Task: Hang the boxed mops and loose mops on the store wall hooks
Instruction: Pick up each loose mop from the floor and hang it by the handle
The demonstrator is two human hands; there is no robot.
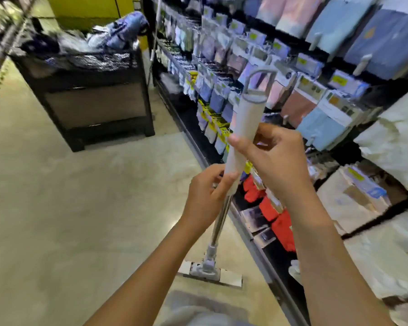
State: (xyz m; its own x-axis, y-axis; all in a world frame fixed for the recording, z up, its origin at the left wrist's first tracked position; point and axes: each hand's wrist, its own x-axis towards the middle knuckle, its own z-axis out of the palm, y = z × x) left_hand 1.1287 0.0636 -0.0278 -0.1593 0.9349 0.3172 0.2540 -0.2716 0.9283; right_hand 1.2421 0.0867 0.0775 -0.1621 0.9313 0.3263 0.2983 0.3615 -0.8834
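Both hands grip a loose mop standing upright in the aisle, its flat head on the floor. The left hand fingers clasp the handle's lower end; the right hand fingers wrap higher up, beside the shelves.

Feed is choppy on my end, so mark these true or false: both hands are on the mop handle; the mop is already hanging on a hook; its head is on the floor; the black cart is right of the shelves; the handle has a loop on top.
1. Both hands are on the mop handle. True: the left hand grips the lower end of the white grip, the right hand higher up.
2. The loose mop already hangs on a hook. False: it is held upright in the aisle.
3. The mop head is on the floor. True.
4. The black cart is right of the shelves. False: it stands to their left.
5. The handle's top has a hanging loop. True.
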